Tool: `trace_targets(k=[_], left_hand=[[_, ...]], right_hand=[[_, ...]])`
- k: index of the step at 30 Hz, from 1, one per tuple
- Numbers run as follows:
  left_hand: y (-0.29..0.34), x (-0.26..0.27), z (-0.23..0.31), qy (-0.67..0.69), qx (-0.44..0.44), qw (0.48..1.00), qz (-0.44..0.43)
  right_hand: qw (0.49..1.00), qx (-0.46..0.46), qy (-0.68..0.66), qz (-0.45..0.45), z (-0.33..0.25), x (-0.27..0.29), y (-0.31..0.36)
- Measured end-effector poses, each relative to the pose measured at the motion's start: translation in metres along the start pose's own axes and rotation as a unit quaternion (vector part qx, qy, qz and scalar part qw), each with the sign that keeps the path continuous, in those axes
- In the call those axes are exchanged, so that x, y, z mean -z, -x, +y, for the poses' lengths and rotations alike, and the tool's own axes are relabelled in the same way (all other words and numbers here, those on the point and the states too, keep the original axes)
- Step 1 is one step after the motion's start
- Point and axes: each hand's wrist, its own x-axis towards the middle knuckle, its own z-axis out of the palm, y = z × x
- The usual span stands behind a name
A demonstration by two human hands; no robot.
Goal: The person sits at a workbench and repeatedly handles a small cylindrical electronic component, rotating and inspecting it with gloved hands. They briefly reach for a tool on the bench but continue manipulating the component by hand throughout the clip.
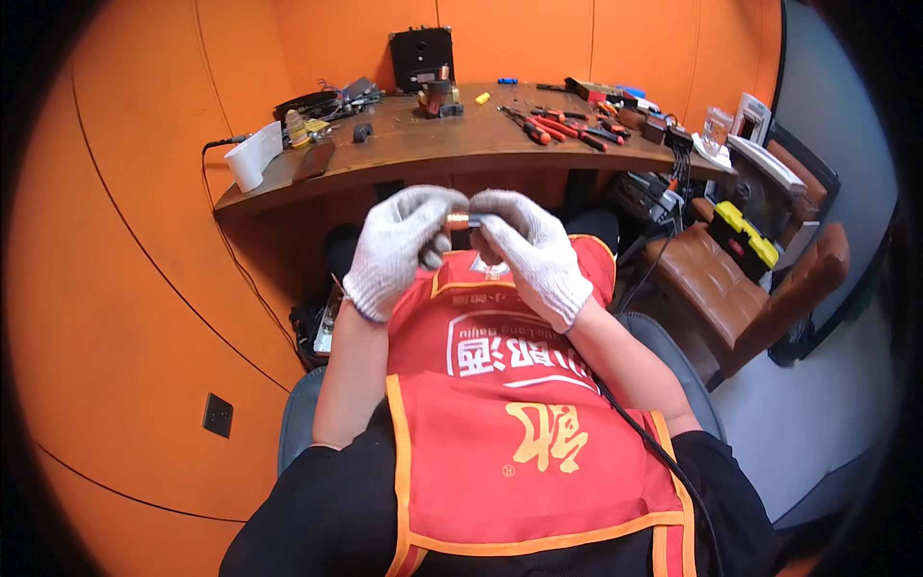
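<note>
Above my lap, in front of the desk edge, both hands come together in white knitted gloves. My left hand is closed, pinching one end of a small copper-coloured cylinder with a grey end piece. From the other side, my right hand grips the grey end between thumb and fingers. The fingers cover much of the piece, so its exact kind cannot be told. A red apron with orange trim lies over my body below the hands.
On the curved wooden desk lie several red-handled pliers, a yellow cylinder, a paper roll and a dark flat case. A brown chair at right holds a yellow-and-black toolbox. Cables hang at both sides.
</note>
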Motion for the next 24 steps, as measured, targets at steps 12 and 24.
trace_targets(k=[12, 24], left_hand=[[-0.005, 0.007, -0.047, -0.043, 0.066, 0.995, 0.063], [-0.021, 0.016, -0.086, -0.045, 0.123, 0.991, 0.04]], right_hand=[[0.991, -0.127, -0.036, 0.01, 0.041, 0.006, -0.012], [0.973, -0.222, -0.058, 0.003, 0.083, 0.045, -0.028]])
